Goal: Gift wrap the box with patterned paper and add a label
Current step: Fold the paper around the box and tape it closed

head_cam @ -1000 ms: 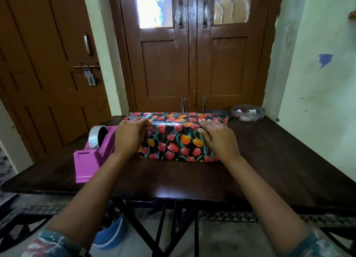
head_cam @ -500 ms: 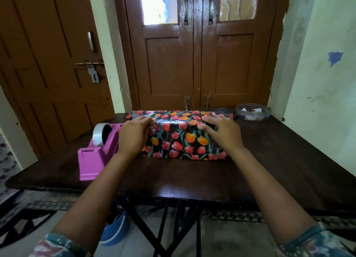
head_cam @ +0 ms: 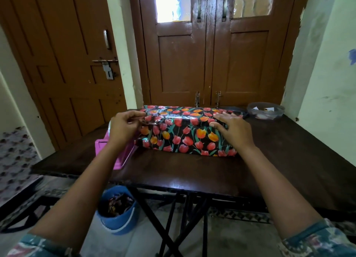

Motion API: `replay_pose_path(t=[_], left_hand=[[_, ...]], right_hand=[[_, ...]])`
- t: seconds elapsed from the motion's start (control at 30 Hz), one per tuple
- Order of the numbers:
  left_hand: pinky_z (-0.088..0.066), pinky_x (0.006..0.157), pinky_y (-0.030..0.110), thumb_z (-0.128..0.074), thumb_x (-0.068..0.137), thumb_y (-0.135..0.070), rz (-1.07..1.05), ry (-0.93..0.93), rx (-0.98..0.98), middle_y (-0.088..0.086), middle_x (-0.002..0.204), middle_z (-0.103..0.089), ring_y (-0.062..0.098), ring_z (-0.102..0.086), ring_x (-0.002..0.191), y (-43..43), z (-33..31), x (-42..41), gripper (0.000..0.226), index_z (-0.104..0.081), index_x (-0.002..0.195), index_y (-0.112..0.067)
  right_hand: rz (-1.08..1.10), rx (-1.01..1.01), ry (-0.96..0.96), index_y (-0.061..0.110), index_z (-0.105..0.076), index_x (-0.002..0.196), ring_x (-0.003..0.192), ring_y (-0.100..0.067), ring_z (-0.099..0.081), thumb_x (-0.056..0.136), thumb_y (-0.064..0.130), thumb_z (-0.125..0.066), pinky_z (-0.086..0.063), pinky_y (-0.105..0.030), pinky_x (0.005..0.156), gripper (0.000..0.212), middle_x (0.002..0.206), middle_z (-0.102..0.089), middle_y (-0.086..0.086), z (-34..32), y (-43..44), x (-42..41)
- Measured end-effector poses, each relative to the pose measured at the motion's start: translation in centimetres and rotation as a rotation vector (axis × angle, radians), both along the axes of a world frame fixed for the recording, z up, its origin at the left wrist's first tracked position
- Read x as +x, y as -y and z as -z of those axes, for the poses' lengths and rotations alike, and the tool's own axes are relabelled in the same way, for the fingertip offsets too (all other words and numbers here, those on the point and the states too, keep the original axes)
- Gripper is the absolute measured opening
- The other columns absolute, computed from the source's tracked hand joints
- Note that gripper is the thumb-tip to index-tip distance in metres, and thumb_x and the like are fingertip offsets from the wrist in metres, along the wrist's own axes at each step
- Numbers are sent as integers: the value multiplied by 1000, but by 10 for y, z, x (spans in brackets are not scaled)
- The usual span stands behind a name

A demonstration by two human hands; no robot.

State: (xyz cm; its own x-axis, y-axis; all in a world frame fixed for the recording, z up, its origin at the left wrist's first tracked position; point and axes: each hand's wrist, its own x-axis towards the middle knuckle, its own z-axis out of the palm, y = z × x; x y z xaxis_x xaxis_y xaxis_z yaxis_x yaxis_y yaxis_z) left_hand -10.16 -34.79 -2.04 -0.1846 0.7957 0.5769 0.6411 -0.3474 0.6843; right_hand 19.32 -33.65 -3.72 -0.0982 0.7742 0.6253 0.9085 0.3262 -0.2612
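Note:
A long box wrapped in black paper with red and orange tulips [head_cam: 185, 135] lies across the dark wooden table [head_cam: 192, 172]. My right hand [head_cam: 231, 129] lies flat on the box's top right part, fingers straight and spread. At the box's left end my left hand [head_cam: 123, 127] pinches the loose paper flap with curled fingers. Shiny clear tape runs along the top seam [head_cam: 169, 118]. A pink tape dispenser [head_cam: 119, 156] stands left of the box, mostly hidden behind my left hand and wrist.
A clear plastic container [head_cam: 265, 110] holding small pieces sits at the table's far right corner. A blue bucket [head_cam: 119, 210] with scraps stands on the floor under the table's left side. Brown doors close off the space behind the table.
My left hand has lifted off the box's top and now pinches the flap at the left end. My right hand stays spread on top. The camera has tilted down.

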Motion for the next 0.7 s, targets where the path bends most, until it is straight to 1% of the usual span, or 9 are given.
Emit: replay_pose_path(t=[0.07,0.13,0.23,0.33,0.43,0.5,0.57,0.63,0.7], left_hand=[[-55,73,30,-57,89,-6,-98,-74,-69,-1,100,-66,9,-59,80,4,-6,-19,17,-69,99,-12],[-53,75,32,-59,88,-9,-203,-130,-95,5,99,-68,15,-61,86,10,-12,-37,14,-70,97,-12],[-47,60,23,-58,89,-13,-354,-212,-128,4,98,-68,15,-59,82,20,-21,-61,14,-70,97,-11],[-43,58,26,-58,90,-26,-457,-300,-389,6,91,-65,17,-56,76,30,-24,-77,17,-67,90,-11],[-48,63,32,-54,92,-38,-355,-68,-649,14,91,-61,26,-60,80,34,-20,-79,33,-59,86,-6],[-51,69,36,-48,95,-39,-217,214,-729,18,108,-56,33,-59,100,36,-16,-75,41,-55,107,-1],[-53,80,40,-46,96,-39,-154,353,-753,20,120,-53,36,-54,111,36,-16,-70,47,-50,121,0],[-52,88,44,-48,95,-37,-153,409,-772,21,122,-52,35,-54,109,34,-17,-66,48,-47,126,0],[-53,87,44,-49,95,-36,-159,447,-804,20,112,-54,32,-56,98,32,-20,-64,47,-47,125,0]], right_hand=[[-2,2,-7,19,-56,127,127,-16,-46,90,45,-50,-41,-34,96,45,133,-55,-3,1,-1,1],[-9,4,-16,19,-57,126,125,-17,-49,90,44,-51,-43,-34,94,44,131,-56,-3,2,-1,2],[-16,25,-26,17,-58,125,121,-20,-52,90,43,-53,-45,-35,90,44,128,-59,-6,3,-1,2],[-22,22,-35,16,-58,125,120,-22,-53,90,41,-54,-45,-36,89,44,128,-58,-8,3,0,0],[-16,22,-42,15,-58,125,119,-25,-53,90,41,-54,-46,-38,88,44,128,-58,-10,4,0,0],[-18,25,-51,14,-58,124,118,-26,-54,89,40,-55,-47,-39,86,44,127,-59,-11,4,1,0],[-15,30,-52,14,-59,124,114,-27,-56,89,41,-55,-47,-38,84,44,126,-60,-11,4,1,0],[-11,33,-50,14,-59,123,110,-27,-58,89,41,-54,-48,-37,80,44,123,-62,-10,5,0,0],[-10,31,-55,15,-59,123,108,-27,-59,89,42,-54,-48,-37,78,44,122,-62,-9,6,0,0]])
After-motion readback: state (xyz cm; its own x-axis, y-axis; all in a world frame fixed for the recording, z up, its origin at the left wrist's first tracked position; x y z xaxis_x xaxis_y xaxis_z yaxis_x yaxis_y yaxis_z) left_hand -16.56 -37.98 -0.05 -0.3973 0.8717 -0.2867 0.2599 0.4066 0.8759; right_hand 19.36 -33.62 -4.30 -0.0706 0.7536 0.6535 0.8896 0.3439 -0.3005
